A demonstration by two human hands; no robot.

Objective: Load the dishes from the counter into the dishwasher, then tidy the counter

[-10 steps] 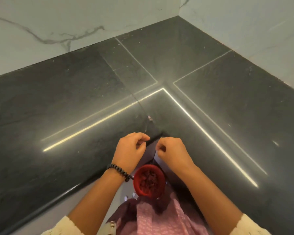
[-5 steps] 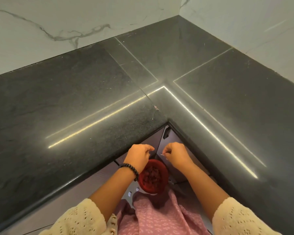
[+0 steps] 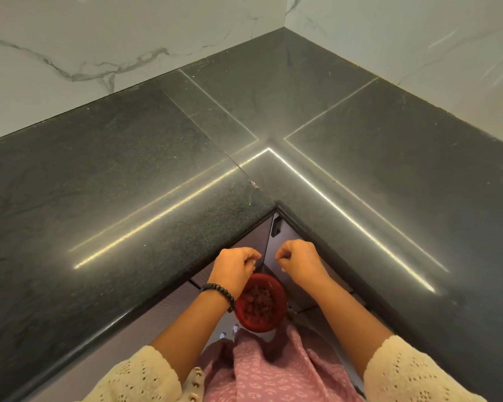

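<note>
The black stone counter (image 3: 134,181) bends in an L around me and carries no dishes in view. My left hand (image 3: 235,268), with a bead bracelet on its wrist, and my right hand (image 3: 300,262) hover side by side just off the counter's inner corner, below its edge. The fingers of both hands are curled with the tips drawn together, and I see nothing in them. Directly under the hands is a round red container (image 3: 261,303) with dark red bits inside. My left wrist covers part of its rim. No dishwasher is in view.
White marble walls (image 3: 99,39) close off the counter at the back and right. Grey cabinet fronts (image 3: 262,236) meet under the inner corner. A small pale speck (image 3: 254,184) lies on the counter near the corner seam.
Both hands have drawn back from the counter's inner corner edge toward my body and now hang over the red container. The view has also pulled back, showing more counter.
</note>
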